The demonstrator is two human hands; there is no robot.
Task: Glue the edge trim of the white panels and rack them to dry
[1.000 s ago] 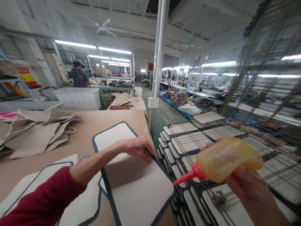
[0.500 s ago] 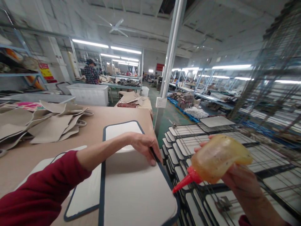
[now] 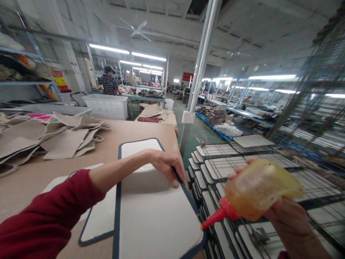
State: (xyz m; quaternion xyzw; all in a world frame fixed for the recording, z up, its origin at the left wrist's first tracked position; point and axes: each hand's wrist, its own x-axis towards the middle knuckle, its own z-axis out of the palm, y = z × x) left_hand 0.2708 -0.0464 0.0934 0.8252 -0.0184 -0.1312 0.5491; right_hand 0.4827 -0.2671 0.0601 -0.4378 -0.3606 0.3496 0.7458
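Observation:
My left hand (image 3: 167, 166) rests with fingers curled on the right edge of a white panel (image 3: 153, 212) with a dark blue border, which lies on the brown worktable (image 3: 113, 135). My right hand (image 3: 291, 217) grips a yellowish squeeze bottle (image 3: 260, 189) with a red nozzle (image 3: 215, 217). The nozzle tip points down-left, close to the panel's lower right corner. More bordered white panels (image 3: 99, 219) lie under and beside the top one.
A wire rack (image 3: 237, 158) to the right holds several similar panels in tiers. Beige cut pieces (image 3: 61, 138) are piled at the table's left. A white pillar (image 3: 201, 75) stands behind the table. A person (image 3: 109, 81) works far back beside a white bin (image 3: 106, 106).
The view has shifted so the table sits further right. My left hand stays on the panel's edge. The bottle has dropped slightly, its nozzle staying close to the panel's corner.

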